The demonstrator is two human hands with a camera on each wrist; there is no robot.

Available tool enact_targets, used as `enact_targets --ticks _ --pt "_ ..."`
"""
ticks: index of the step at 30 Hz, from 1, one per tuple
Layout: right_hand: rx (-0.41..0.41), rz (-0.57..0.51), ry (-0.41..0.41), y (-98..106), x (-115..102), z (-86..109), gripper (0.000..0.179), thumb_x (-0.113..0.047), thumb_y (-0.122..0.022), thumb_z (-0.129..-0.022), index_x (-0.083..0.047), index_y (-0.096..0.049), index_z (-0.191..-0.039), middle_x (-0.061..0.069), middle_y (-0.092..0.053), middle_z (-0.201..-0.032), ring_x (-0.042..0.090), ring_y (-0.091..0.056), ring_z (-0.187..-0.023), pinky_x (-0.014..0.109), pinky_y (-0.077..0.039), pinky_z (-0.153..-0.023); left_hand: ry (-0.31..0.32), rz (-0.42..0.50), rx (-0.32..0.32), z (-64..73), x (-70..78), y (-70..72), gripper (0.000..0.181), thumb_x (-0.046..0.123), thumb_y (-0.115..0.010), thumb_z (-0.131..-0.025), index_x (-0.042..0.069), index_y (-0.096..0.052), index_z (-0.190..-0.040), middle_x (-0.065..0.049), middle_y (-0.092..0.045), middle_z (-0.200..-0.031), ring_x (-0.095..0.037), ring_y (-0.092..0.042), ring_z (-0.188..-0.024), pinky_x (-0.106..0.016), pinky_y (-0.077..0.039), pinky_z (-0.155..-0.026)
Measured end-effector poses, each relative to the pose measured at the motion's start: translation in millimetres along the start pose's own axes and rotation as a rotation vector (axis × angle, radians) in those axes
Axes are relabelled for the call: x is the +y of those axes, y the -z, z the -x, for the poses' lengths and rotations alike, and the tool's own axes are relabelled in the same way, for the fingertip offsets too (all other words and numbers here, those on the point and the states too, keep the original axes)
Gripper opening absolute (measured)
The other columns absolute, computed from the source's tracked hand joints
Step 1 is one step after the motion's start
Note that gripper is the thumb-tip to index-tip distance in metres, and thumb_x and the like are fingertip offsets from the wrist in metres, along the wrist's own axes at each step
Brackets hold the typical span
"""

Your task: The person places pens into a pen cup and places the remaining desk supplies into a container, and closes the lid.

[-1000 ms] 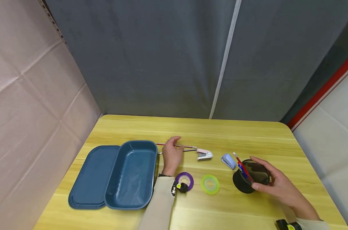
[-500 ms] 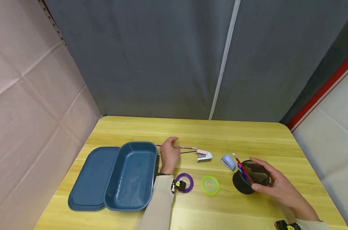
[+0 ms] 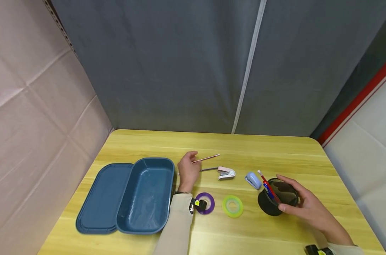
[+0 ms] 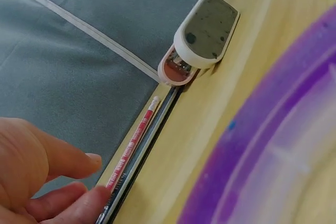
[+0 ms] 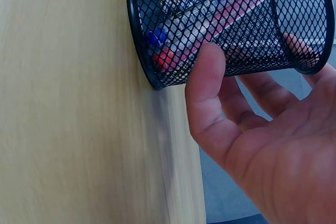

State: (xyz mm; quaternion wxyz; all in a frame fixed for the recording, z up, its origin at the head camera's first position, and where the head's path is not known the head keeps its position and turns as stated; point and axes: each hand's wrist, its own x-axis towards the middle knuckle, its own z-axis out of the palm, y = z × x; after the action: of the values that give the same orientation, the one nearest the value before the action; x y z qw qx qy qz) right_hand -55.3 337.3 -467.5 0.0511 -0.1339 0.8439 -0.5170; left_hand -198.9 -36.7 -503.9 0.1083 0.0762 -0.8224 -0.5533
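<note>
In the head view my left hand (image 3: 188, 172) is at a red-and-white pencil (image 3: 206, 158), which slants up and away to the right from the fingers. The left wrist view shows the fingertips at the lower part of the pencil (image 4: 129, 148), its white eraser end pointing away. Beside it lies a dark, thin stick (image 3: 208, 169), its end by a pink-and-white stapler (image 3: 226, 173). My right hand (image 3: 311, 205) grips a black mesh pen holder (image 3: 269, 205), tilted, thumb and fingers around its side. A red pencil and a blue pen (image 5: 210, 19) lean inside it.
A blue plastic box (image 3: 145, 198) stands on the left, partly over its lid (image 3: 105, 198). Nearer my left wrist lies a purple tape roll (image 3: 211, 203), then a green tape roll (image 3: 226, 206). A small blue stapler (image 3: 253, 180) sits beside the pen holder.
The pencil near my left hand has turned: its right end has swung up and away from the dark stick. My left hand has shifted slightly left. The right hand keeps its hold.
</note>
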Motion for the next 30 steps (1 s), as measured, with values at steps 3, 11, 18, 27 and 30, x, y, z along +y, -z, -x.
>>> enact_targets --ticks 3,11,18,27,30 --pt "-0.002 -0.008 -0.001 0.4 -0.3 0.1 0.078 -0.001 -0.072 -0.098 -0.012 -0.035 -0.165 -0.028 -0.041 -0.151 0.001 -0.062 -0.119 0.029 -0.062 -0.076 -0.017 -0.031 0.006 0.3 0.9 -0.6 0.035 -0.001 -0.079 -0.090 0.004 -0.075 -0.124 -0.020 -0.076 -0.121 -0.034 -0.075 -0.111 -0.048 -0.063 -0.091" --pt "0.000 -0.010 -0.002 0.6 0.6 0.3 0.078 -0.001 -0.072 -0.098 -0.013 -0.034 -0.165 -0.027 -0.042 -0.151 0.000 -0.062 -0.119 0.028 -0.062 -0.077 -0.033 -0.113 0.015 0.4 0.1 -2.7 0.039 0.000 -0.083 -0.082 0.005 -0.076 -0.120 -0.013 -0.078 -0.105 -0.029 -0.073 -0.098 -0.045 -0.060 -0.086" --pt "0.000 -0.010 -0.015 -0.6 1.5 1.0 0.077 -0.003 -0.072 -0.098 -0.013 -0.035 -0.165 -0.030 -0.040 -0.152 -0.003 -0.060 -0.120 0.028 -0.061 -0.077 -0.034 -0.162 0.007 0.9 -2.7 -3.0 0.037 0.001 -0.088 -0.079 0.008 -0.079 -0.114 -0.011 -0.080 -0.103 -0.028 -0.075 -0.098 -0.045 -0.060 -0.088" --pt "0.005 -0.006 -0.014 -0.4 0.9 0.9 0.078 -0.003 -0.072 -0.098 -0.016 -0.036 -0.165 -0.030 -0.038 -0.153 -0.005 -0.056 -0.123 0.027 -0.061 -0.077 -0.028 -0.155 0.004 -1.6 -3.0 -5.1 0.026 0.001 -0.085 -0.082 0.006 -0.080 -0.107 -0.007 -0.082 -0.097 -0.021 -0.078 -0.089 -0.041 -0.062 -0.083" --pt "0.008 0.005 -0.014 -0.7 0.5 1.0 0.078 -0.004 -0.073 -0.098 -0.018 -0.036 -0.165 -0.030 -0.038 -0.154 -0.009 -0.053 -0.125 0.027 -0.060 -0.076 -0.022 -0.144 0.001 -1.9 -2.9 -5.2 0.025 0.001 -0.085 -0.083 0.006 -0.080 -0.107 -0.006 -0.082 -0.099 -0.020 -0.079 -0.090 -0.041 -0.063 -0.083"
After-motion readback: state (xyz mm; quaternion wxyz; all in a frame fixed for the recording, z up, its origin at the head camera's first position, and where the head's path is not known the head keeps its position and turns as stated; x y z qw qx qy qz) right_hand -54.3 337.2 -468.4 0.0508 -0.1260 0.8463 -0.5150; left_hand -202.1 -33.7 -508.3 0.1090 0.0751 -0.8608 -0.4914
